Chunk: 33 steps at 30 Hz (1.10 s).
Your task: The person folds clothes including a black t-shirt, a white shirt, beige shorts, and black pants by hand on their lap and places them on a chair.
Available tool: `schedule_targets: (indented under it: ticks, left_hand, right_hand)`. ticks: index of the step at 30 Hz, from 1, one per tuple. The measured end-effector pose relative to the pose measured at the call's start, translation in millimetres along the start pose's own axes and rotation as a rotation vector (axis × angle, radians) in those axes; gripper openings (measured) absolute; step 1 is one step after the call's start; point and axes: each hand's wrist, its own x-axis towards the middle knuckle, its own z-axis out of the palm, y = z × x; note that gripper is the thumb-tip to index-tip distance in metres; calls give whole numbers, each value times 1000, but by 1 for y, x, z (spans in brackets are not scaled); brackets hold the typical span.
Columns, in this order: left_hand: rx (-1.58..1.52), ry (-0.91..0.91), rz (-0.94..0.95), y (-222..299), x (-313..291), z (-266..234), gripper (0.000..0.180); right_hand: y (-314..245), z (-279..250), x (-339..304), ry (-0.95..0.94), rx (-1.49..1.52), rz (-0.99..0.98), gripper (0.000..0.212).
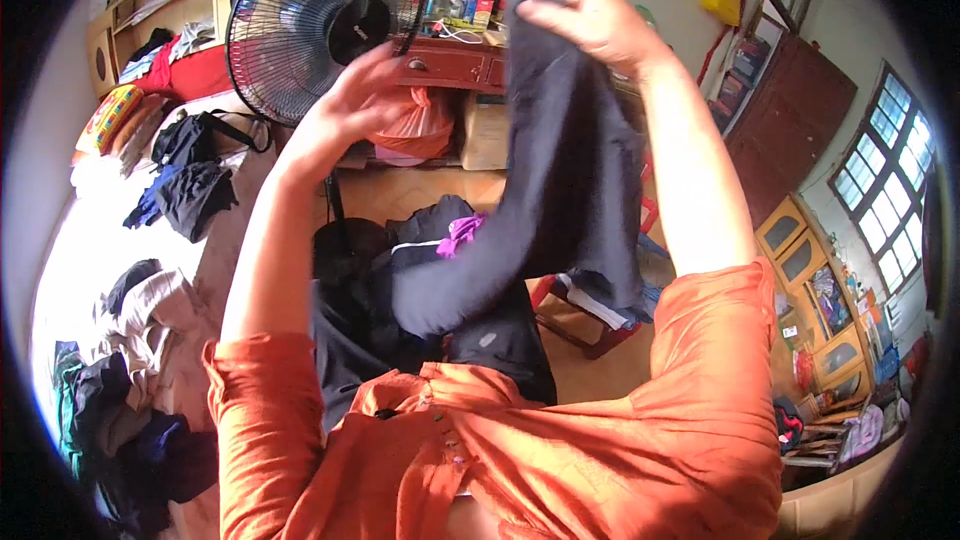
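Note:
My right hand (592, 28) is raised and closed on the top edge of a black garment (565, 150), which looks like a pair of trousers. The cloth hangs from that hand, and one long part of it swings left over my lap. My left hand (362, 100) is raised in front of the fan, apart from the garment, holding nothing. Its fingers are spread and slightly blurred. Below the swinging cloth, a purple cloth (462, 235) and other dark clothing lie near my knees.
A black standing fan (325, 25) is just beyond my left hand. Piles of clothes (150, 310) lie on the bed (215, 290) at left. Ahead stands a red desk (455, 70) with bottles; an orange plastic bag (415, 125) sits below. A low red stool (600, 340) holds folded clothes.

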Motion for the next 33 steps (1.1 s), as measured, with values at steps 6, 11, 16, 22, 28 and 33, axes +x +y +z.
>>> schedule_targets:
  ticks: [6,11,16,22,28,33]
  left_hand:
    - [300,-55,-128,51,39,43,33]
    - [255,216,57,55,57,9,22]
    - [376,403,30,68,50,-34,21]
    - [1137,493,60,37,28,-126,30]
    - [1361,569,-51,12,15,-170,39]
    - [1395,605,-116,13,9,-171,44]
  right_hand:
    - [-68,40,20,-104,-144,-205,27]
    - [1,62,-16,-98,-368,48,66]
    - [103,114,-51,-194,-27,374,51]
    - [184,69,-47,274,134,390,46]
    - [157,11,-15,399,85,103,21]
    - [126,-31,-26,264,-520,16,24]
